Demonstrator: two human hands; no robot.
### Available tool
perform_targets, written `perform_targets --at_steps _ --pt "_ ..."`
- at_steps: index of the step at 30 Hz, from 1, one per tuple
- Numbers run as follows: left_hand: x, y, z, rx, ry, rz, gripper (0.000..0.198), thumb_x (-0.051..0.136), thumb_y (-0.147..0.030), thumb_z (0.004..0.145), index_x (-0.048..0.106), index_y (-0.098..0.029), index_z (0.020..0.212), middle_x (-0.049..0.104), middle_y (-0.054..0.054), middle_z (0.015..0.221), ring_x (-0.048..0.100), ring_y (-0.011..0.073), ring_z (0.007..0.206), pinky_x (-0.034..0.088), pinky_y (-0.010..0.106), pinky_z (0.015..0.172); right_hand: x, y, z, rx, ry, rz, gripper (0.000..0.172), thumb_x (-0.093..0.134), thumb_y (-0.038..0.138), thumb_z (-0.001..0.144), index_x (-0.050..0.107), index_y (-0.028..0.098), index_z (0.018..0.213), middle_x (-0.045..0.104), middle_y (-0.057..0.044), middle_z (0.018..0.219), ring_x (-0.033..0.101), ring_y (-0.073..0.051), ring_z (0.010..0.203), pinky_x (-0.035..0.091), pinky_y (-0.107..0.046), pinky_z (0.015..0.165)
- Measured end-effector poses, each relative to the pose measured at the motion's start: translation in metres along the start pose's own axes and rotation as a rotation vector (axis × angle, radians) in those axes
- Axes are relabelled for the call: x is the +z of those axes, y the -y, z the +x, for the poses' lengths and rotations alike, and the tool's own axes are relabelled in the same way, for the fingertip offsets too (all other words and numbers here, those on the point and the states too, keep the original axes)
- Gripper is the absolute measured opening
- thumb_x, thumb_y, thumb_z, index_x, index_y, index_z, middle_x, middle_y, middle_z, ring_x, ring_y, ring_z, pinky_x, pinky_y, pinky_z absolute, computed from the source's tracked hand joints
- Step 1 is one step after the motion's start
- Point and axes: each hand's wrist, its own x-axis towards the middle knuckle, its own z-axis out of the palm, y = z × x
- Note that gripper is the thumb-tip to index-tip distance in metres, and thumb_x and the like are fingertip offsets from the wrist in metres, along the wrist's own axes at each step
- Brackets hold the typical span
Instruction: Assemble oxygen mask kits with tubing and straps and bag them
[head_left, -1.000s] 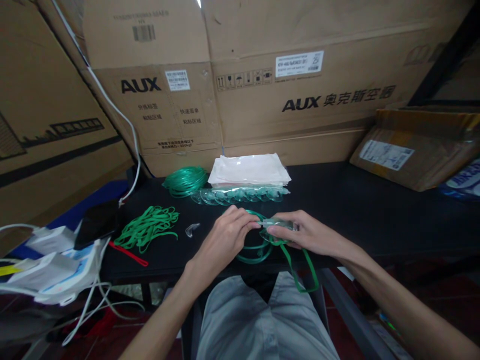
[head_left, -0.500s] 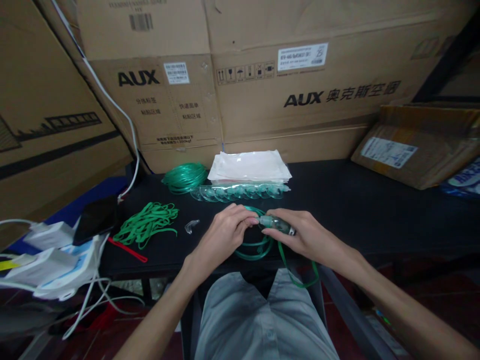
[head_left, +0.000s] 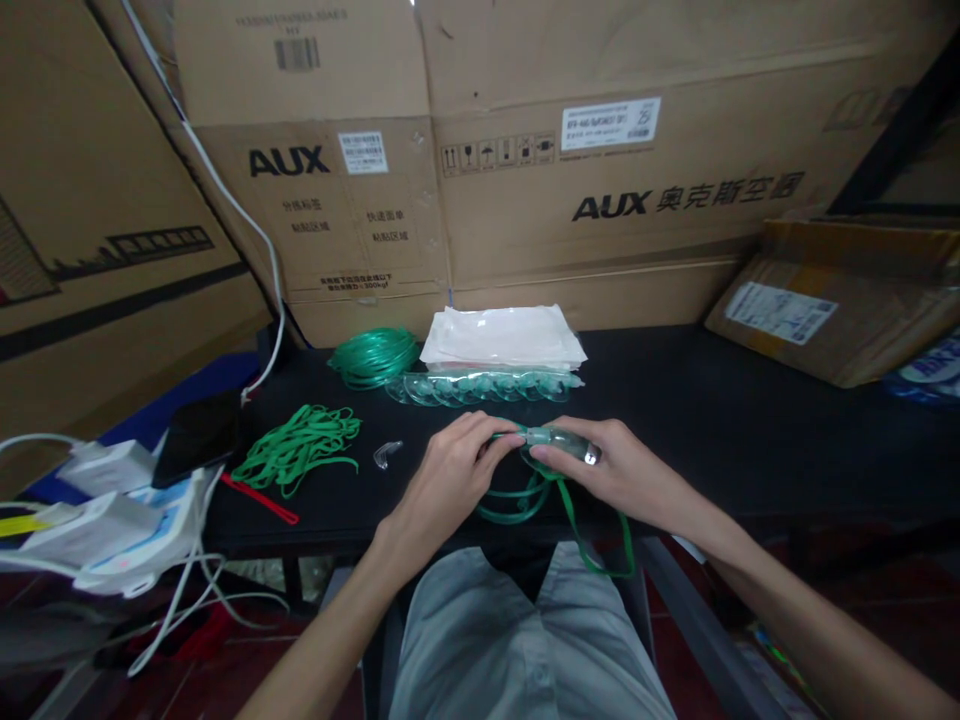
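Both hands meet over the front of the black table. My right hand [head_left: 624, 462] is closed around a clear, green-tinted oxygen mask [head_left: 571, 441], its narrow connector pointing left. A green elastic strap [head_left: 628, 545] hangs from the mask over the table edge. My left hand [head_left: 457, 458] pinches the end of a green tube [head_left: 504, 434] against that connector; fingers hide how far the two overlap. Loops of the same kind of tubing [head_left: 514, 512] lie beneath the hands. Farther back is a row of several clear masks [head_left: 487, 388].
White packets [head_left: 502, 335] and a green tubing coil [head_left: 373, 358] stand behind. To the left are a pile of green straps [head_left: 300, 448], a small clear plastic piece [head_left: 387, 455], a red strip [head_left: 262, 498] and a power strip [head_left: 142, 540]. A carton [head_left: 840, 300] sits right.
The tube end in my left hand and the mask connector now meet more closely. The mask has turned slightly in my right hand. The camera view has shifted a little.
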Motion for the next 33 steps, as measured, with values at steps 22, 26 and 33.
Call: perform_targets --at_steps 22,26,33 --pt "0.006 0.001 0.001 0.06 -0.067 0.078 0.013 0.053 -0.014 0.103 0.066 -0.017 0.1 0.072 0.005 0.094 0.068 0.0198 0.088 0.052 0.031 0.083 0.005 -0.005 0.0 0.093 0.149 0.343 0.044 0.059 0.059 0.095 0.059 0.017 0.085 0.042 0.009 0.056 0.035 -0.008 0.048 0.024 -0.022 0.044" --pt "0.007 0.0 0.005 0.048 -0.044 0.087 0.015 0.052 -0.012 0.102 0.066 -0.017 0.099 0.072 0.006 0.093 0.067 0.0199 0.086 0.051 0.031 0.08 0.004 -0.007 0.002 -0.007 0.079 0.188 0.04 0.057 0.054 0.099 0.065 0.016 0.09 0.047 0.007 0.059 0.04 -0.009 0.05 0.03 -0.022 0.046" --pt "0.003 -0.001 0.008 -0.002 0.018 0.073 0.015 0.053 -0.01 0.101 0.067 -0.017 0.099 0.072 0.004 0.093 0.068 0.0178 0.085 0.051 0.028 0.08 0.013 -0.019 0.006 -0.211 -0.12 -0.025 0.029 0.07 0.038 0.095 0.071 0.016 0.113 0.077 -0.008 0.107 0.071 -0.024 0.096 0.051 -0.03 0.087"
